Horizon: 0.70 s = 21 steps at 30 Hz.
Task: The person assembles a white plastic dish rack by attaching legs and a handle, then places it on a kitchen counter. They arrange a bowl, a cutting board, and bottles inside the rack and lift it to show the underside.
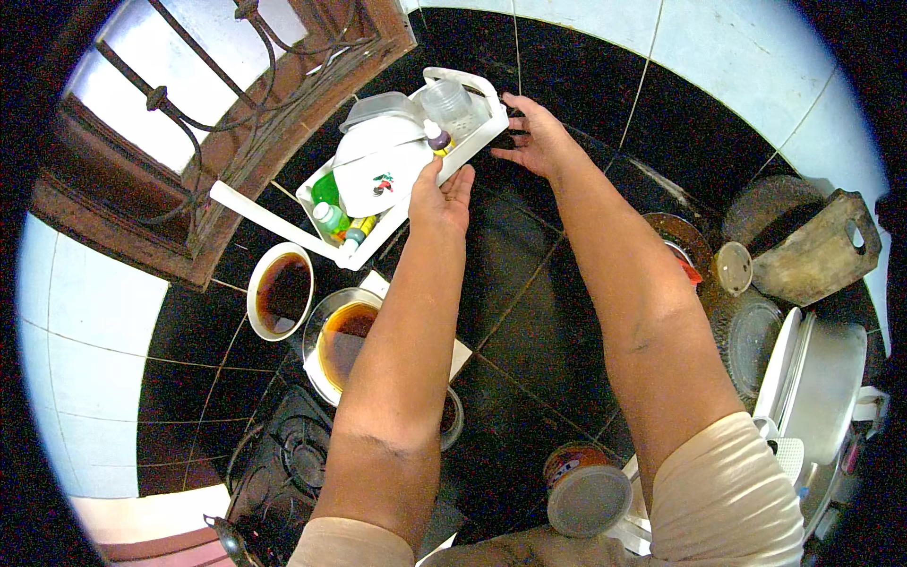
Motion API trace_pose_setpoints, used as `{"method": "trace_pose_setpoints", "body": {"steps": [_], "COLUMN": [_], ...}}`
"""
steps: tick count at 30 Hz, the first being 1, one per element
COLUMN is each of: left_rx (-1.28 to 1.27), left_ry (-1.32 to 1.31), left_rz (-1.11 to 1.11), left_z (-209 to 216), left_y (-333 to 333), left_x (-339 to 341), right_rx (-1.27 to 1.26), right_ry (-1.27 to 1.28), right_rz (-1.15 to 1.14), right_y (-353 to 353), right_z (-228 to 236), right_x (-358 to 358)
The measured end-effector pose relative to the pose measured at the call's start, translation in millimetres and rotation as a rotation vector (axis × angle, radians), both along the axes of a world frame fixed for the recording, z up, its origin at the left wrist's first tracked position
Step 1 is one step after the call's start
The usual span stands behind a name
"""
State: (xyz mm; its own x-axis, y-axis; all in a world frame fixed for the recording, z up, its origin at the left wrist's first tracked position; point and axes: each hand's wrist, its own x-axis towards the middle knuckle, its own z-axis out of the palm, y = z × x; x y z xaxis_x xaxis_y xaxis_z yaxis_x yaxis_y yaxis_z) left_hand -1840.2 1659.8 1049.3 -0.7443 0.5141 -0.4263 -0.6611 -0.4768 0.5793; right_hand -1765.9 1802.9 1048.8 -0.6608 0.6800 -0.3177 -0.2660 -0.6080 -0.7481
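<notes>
A white plastic basket (378, 248) stands on the black tiled counter below the window. It holds a white plate-like piece (373, 161) with a small printed picture, a clear plastic container (383, 109), a clear jar (446, 104) and several small dropper bottles (437, 136). My left hand (440, 198) rests against the basket's near long side, thumb at the rim and fingers stretched out rather than wrapped round it. At the basket's right end, my right hand (537, 140) is open, fingers spread, with the fingertips beside the wall; whether they touch it I cannot tell.
Left of my left forearm are a white bowl of dark brown liquid (285, 291) and a second bowl of brown liquid (345, 340). A gas stove (298, 449) is at lower left. A lidded tub (588, 496) is near me; a wooden board (817, 250) and dishes (822, 369) stand right.
</notes>
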Motion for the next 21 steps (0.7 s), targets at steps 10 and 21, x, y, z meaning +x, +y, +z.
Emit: {"method": "trace_pose_setpoints", "body": {"steps": [10,21], "left_rx": [0.032,-0.006], "left_ry": [-0.063,-0.068], "left_rz": [-0.009,0.003], "left_z": [-0.6,-0.2], "left_y": [10.9,26.1], "left_x": [-9.1,-6.4], "right_rx": [0.168,0.165], "right_ry": [-0.129,-0.369], "right_rz": [0.082,-0.055], "right_y": [9.7,12.2], "right_z": [-3.0,1.0], "right_x": [-23.0,-38.9]}}
